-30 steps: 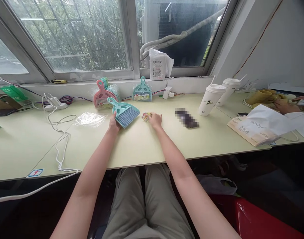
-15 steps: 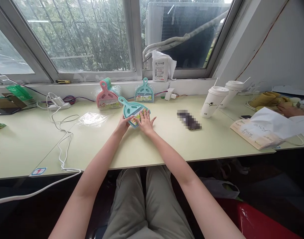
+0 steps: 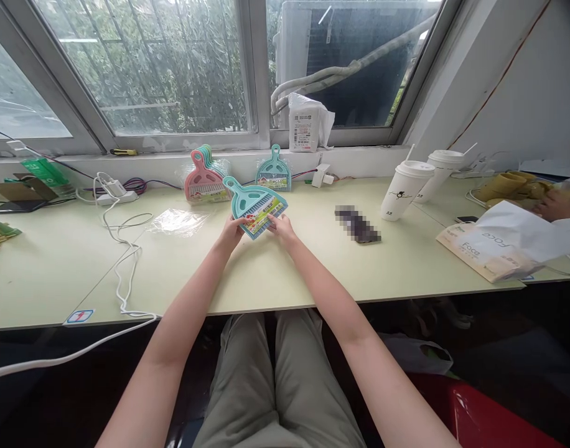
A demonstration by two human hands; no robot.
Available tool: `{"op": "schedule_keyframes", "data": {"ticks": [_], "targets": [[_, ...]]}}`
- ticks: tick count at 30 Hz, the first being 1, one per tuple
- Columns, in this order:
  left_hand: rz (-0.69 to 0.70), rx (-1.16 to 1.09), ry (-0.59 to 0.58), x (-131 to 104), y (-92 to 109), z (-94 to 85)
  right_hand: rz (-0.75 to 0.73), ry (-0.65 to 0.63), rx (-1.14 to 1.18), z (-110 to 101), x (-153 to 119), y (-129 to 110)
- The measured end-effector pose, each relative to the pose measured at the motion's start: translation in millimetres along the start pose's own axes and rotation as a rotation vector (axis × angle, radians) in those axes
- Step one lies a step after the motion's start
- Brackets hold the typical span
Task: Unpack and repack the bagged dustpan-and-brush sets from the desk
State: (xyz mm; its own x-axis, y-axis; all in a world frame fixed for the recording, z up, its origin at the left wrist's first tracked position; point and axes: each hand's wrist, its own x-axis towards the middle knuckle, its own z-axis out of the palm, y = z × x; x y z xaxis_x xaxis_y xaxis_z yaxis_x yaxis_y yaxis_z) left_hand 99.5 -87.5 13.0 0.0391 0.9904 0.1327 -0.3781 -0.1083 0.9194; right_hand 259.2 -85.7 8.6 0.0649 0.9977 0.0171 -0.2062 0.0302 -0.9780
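A teal dustpan-and-brush set [image 3: 253, 202] with a colourful label is tilted above the table, its handle pointing to the upper left. My left hand [image 3: 232, 233] grips its lower left edge, the thumb over the front. My right hand [image 3: 284, 229] holds the lower right side, thumb on the label and the other fingers mostly hidden behind. Behind it, a row of similar sets with a pink one [image 3: 205, 180] in front leans by the sill. Another teal set [image 3: 273, 171] in clear wrap stands to the right of that row.
Crumpled clear plastic [image 3: 178, 222] lies left of my hands, near white cables [image 3: 134, 249]. On the right are a pixelated dark object [image 3: 358, 225], two lidded white cups [image 3: 403, 193] and a tissue pack [image 3: 481, 246]. Another person's hand shows at the far right.
My right hand has gone from lying spread over the label to gripping the dustpan's right side. More of the label shows. The whole view has shifted slightly.
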Motion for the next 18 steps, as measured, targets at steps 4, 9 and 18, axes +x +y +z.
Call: {"op": "schedule_keyframes", "data": {"ticks": [4,9,18], "targets": [[-0.064,0.117,-0.014,6,7,-7.5,0.125,-0.013,0.356,-3,2,-3],[0.24,0.585,0.359,8,16,-41.8,0.09,0.049,0.384,-9,-2,-11],[0.239,0.78,0.475,10,16,-82.5,0.075,0.057,0.367,-19,0,-13]]}}
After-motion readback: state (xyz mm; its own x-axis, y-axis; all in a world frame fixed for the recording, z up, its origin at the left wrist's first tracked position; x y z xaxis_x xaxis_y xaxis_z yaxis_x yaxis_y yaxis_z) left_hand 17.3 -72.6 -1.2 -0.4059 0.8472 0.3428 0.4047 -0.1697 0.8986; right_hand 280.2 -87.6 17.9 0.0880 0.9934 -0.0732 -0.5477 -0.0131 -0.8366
